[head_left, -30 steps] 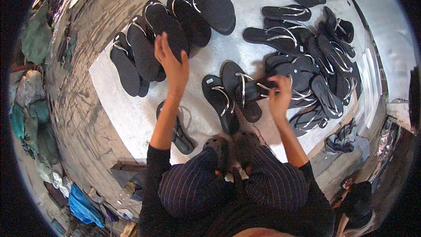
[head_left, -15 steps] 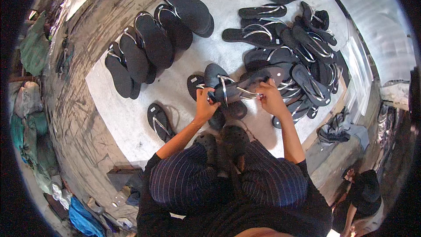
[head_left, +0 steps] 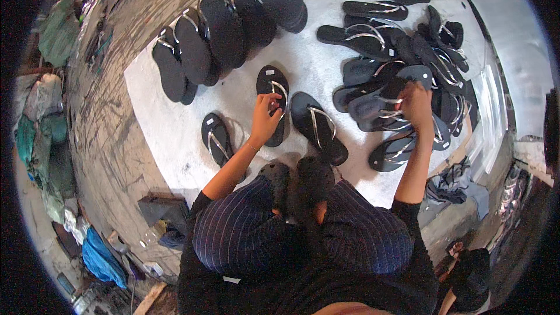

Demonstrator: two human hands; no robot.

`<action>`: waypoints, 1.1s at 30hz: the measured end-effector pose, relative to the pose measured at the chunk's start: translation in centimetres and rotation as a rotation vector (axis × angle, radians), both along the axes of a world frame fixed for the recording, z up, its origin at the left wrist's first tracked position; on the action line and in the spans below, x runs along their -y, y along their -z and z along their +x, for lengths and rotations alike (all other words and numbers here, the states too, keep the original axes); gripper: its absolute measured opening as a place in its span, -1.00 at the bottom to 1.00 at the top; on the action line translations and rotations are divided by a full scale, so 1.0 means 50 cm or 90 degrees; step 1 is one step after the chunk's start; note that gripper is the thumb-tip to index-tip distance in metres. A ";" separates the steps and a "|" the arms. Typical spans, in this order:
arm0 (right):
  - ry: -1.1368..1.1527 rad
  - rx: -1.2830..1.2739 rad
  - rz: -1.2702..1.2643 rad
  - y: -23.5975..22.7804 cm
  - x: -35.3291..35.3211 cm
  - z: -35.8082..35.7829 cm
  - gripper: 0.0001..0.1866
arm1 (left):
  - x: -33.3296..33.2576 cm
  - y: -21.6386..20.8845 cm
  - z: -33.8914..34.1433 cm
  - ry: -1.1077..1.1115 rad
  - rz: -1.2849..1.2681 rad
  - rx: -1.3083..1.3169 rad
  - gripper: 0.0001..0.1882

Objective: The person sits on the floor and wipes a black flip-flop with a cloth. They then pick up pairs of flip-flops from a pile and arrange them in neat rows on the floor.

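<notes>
My left hand (head_left: pixel 266 118), its fingers loosely bent and apart, is over a black flip-flop (head_left: pixel 270 80) with silver straps; whether it touches the strap I cannot tell. Just right of that one, another black flip-flop (head_left: pixel 309 118) lies slantwise on the white sheet. Smeared by motion, my right hand (head_left: pixel 416 105) is closed on a dark flip-flop (head_left: pixel 415 73) above the heap at the right. A white dot shows on that flip-flop's end; my fingers hide much of the rest. Several black flip-flops (head_left: pixel 361 41) overlap in the heap.
A row of black flip-flops (head_left: pixel 224 29) leans together at the far left of the white sheet (head_left: pixel 154 134). One single flip-flop (head_left: pixel 217 140) lies nearer me. Grey cloth (head_left: pixel 458 189) sits right of the sheet. Another person (head_left: pixel 471 277) is at the lower right.
My right hand has moved right with the flip-flop, to the heap. The left hand has let go of it and moved slightly up and left. Two flip-flops before me now lie apart.
</notes>
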State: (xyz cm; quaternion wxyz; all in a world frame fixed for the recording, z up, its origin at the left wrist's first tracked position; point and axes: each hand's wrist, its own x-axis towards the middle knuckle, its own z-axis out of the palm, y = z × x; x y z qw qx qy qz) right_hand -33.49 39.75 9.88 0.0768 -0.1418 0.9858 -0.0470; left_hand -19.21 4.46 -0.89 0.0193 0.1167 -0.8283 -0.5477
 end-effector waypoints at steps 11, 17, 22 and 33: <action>0.071 -0.229 -0.253 0.207 0.174 -0.222 -0.66 | 0.033 -0.025 0.016 -0.158 -0.058 0.013 -0.76; -0.063 -0.186 -0.515 0.144 0.214 -0.147 -0.74 | 0.084 0.037 0.053 -0.229 0.250 0.122 -0.74; -0.279 0.044 -0.720 0.068 0.342 0.011 -0.72 | 0.079 -0.039 0.004 -0.026 0.884 0.223 -0.41; -0.191 0.229 -0.188 0.153 0.237 0.129 -0.79 | 0.114 0.005 0.140 -0.229 0.811 0.321 -0.62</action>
